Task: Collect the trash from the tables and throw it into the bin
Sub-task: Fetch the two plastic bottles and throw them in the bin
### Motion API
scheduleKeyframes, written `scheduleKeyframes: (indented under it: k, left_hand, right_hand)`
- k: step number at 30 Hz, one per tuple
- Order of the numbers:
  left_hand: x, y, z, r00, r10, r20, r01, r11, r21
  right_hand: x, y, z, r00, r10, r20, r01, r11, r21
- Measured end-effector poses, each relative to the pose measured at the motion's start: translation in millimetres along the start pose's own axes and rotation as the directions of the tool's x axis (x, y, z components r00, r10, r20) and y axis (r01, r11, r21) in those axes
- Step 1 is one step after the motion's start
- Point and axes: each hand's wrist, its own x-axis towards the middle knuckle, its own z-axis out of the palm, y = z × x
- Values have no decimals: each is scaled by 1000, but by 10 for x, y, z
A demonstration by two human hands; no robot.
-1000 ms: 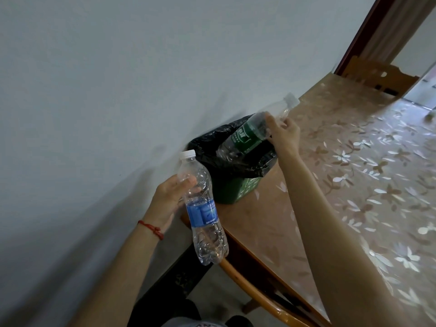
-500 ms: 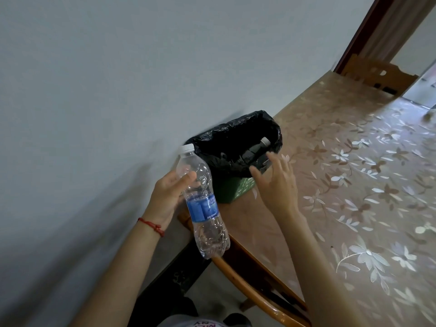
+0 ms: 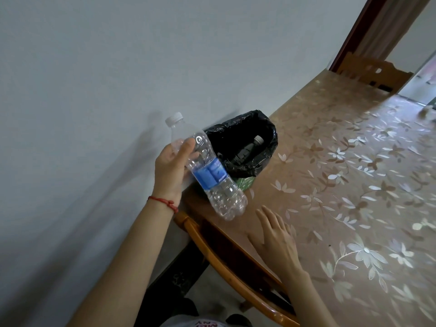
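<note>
Left hand [image 3: 170, 170] grips bottle [image 3: 208, 171] beside bin [image 3: 271, 131] — right hand [image 3: 277, 234] empty.

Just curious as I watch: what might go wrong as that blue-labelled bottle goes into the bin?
1. The small bin already holds a bottle lying across it, so the blue-labelled bottle may bounce out.
2. The left hand grips only the bottle's upper part, so it might slip.
3. The bin sits near the table corner, so a knock could tip it off.
</note>
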Motion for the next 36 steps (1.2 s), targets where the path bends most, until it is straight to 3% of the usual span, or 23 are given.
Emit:
scheduleKeyframes:
  k: [5, 10, 18, 24, 31, 34, 36]
  left_hand:
    - [101, -21, 228, 985, 27, -171, -36, 998, -53]
    - [160, -1, 385, 968, 4, -251, -42, 988, -147]
    - [216, -147, 405, 959, -112, -260, 49, 970, -238]
    - [199, -304, 312, 965, -142, -219, 126, 988, -86]
    - [58, -349, 139, 978, -76, -193, 77, 997, -3]
    - [-111, -483, 11, 985, 25, -169, 14, 974, 226]
    - [-245, -607, -91, 993, 108, -40, -79, 895, 440]
  right_hand:
    - [0, 13, 39, 999, 7, 33, -7, 1000, 10]
    - [-27, 10, 102, 996, 18, 88, -18, 1000, 3]
    - [-88, 50, 188, 990, 37, 133, -42, 999, 32]
    - [-68, 60, 173, 980, 33, 197, -52, 994, 92]
    - [-47, 23, 144, 973, 40, 226, -68, 991, 119]
    - [-38, 11, 131, 973, 40, 228, -69, 990, 123]
    - [-34, 6, 118, 972, 42, 230, -73, 989, 127]
